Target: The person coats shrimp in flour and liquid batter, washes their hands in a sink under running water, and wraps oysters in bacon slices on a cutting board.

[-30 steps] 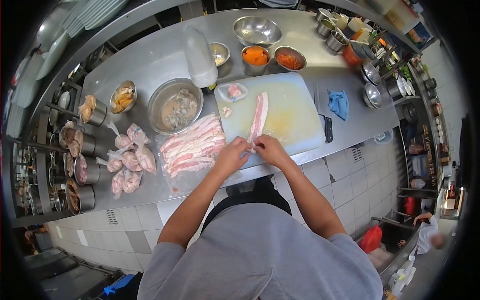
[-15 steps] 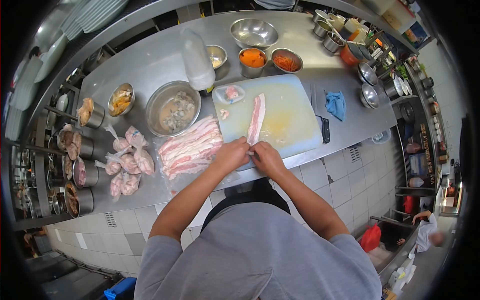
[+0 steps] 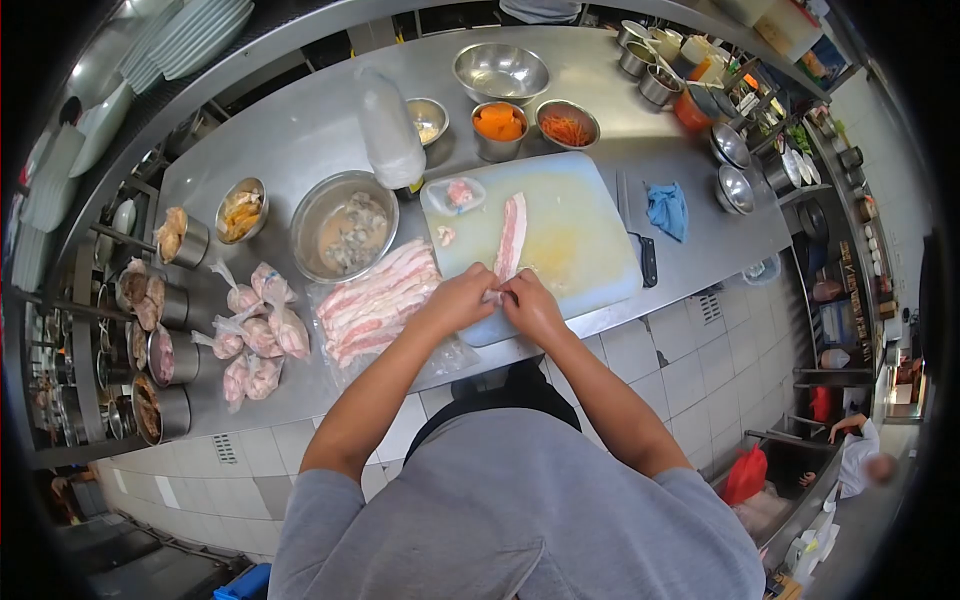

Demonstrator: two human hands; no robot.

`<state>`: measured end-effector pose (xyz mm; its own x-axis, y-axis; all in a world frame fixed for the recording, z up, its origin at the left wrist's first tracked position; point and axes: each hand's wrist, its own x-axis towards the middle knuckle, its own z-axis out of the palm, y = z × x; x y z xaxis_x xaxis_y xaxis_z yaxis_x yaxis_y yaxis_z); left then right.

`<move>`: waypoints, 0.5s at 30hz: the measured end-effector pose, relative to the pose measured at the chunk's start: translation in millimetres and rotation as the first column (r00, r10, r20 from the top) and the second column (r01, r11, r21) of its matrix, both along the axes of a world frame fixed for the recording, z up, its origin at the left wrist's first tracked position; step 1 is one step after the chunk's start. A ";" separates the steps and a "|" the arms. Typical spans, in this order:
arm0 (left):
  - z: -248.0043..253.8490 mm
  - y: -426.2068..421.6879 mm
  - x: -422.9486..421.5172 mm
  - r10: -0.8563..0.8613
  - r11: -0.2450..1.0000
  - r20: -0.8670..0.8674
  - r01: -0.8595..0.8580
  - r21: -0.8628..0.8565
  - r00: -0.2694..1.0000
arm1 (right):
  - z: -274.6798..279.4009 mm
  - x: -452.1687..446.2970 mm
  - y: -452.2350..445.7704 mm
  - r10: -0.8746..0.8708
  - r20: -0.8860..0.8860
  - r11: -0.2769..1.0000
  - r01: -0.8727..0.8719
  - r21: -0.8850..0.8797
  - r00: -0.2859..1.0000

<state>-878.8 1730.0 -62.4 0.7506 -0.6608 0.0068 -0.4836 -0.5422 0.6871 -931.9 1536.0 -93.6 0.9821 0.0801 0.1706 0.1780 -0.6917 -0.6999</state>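
A single bacon strip [image 3: 513, 230] lies lengthwise on the pale cutting board [image 3: 585, 220]. Its near end is pinched between my left hand [image 3: 465, 300] and my right hand [image 3: 530, 305], whose fingertips meet at the board's front edge. What is folded between the fingertips is mostly hidden. Left of the board, several bacon strips [image 3: 380, 300] lie side by side on a plastic sheet. A small clear tray [image 3: 453, 195] with pink meat sits at the board's upper left corner, a few meat bits [image 3: 446, 235] below it.
A black-handled knife [image 3: 648, 262] and blue cloth [image 3: 667, 210] lie right of the board. Beyond stand a bottle [image 3: 388, 130], a carrot bowl [image 3: 567, 125] and an empty bowl [image 3: 500, 72]. At left are a seafood bowl [image 3: 345, 225] and tied meat bags [image 3: 262, 335]. Another person [image 3: 858, 460] is at far right.
The visible flat part of the strip on the board has become shorter, its near end gathered under my fingers. Both hands have moved slightly up the board. The view has shifted a little.
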 end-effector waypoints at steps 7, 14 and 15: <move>-4.7 3.8 -12.7 -0.001 0.999 0.135 -0.006 0.053 0.991 | 14.6 -13.3 -3.9 0.119 0.034 0.992 -0.118 -0.038 0.992; 1.3 -3.3 -1.0 -0.051 0.986 0.152 0.026 0.162 0.987 | 17.1 -13.3 -0.3 0.141 0.079 0.988 -0.136 -0.067 0.987; 1.5 -4.3 1.8 -0.053 0.982 0.096 0.034 0.184 0.994 | 15.9 -11.8 -0.6 0.144 0.084 0.987 -0.136 -0.090 0.986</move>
